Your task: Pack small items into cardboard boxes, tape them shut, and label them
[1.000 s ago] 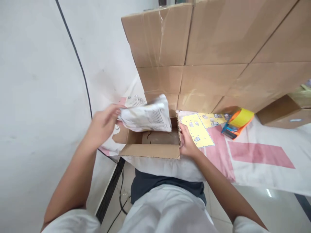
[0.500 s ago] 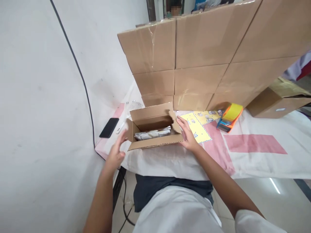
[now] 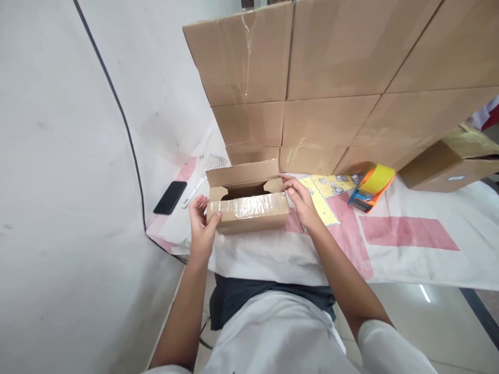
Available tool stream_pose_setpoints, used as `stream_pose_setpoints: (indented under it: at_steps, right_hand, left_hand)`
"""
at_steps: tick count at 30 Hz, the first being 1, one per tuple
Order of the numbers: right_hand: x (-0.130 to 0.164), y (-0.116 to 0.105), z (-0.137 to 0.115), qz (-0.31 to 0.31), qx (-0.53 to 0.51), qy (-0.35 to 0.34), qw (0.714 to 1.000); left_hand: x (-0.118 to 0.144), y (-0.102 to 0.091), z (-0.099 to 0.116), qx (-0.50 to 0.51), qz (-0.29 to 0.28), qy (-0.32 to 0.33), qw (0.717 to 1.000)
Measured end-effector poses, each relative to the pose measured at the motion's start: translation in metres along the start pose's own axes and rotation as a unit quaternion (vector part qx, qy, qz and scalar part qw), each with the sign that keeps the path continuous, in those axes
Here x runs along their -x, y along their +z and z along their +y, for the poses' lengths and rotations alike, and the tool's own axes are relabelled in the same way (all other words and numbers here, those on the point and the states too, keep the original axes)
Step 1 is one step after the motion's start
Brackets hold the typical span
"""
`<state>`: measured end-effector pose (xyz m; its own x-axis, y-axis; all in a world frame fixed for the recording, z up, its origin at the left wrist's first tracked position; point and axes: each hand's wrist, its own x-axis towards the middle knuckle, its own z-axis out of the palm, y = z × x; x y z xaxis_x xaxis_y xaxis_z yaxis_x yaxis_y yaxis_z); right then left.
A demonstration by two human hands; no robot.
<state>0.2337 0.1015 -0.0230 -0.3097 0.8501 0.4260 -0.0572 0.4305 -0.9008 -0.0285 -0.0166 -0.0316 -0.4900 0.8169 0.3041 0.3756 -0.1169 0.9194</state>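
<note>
A small cardboard box (image 3: 251, 224) stands on the cloth-covered table in front of me. Its back flap stands up, both end flaps lean inward, and the near flap with shiny clear tape lies over part of the opening. Inside it is dark, and the contents are hidden. At the left end my left hand (image 3: 201, 224) grips the box, thumb on the near side and fingers curled round the end. My right hand (image 3: 302, 200) holds the right end, its fingers bent at the upper corner by the end flap.
Stacked taped cartons (image 3: 327, 119) form a wall behind the box. An orange tape dispenser (image 3: 372, 188) with yellow tape lies to the right, before an open carton (image 3: 448, 165). On the left are a black phone (image 3: 170, 198), a white perforated object (image 3: 212, 164) and a wall cable (image 3: 123, 117).
My left hand has moved from beside the box onto its left end. The near flap has swung up and inward, covering the folded papers seen before. The end flaps now lean in.
</note>
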Motion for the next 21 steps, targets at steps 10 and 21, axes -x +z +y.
stream_pose_setpoints:
  at_steps: [10,21]
  right_hand:
    - [0.0,0.002,0.014,0.002,0.053,-0.074,0.996]
    - [-0.001,-0.008,0.009,-0.007,0.123,-0.124,0.985]
  left_hand:
    - [-0.01,0.003,0.06,-0.301,-0.133,0.195,0.924]
    - [-0.017,0.023,0.058,-0.376,-0.18,0.241,0.876]
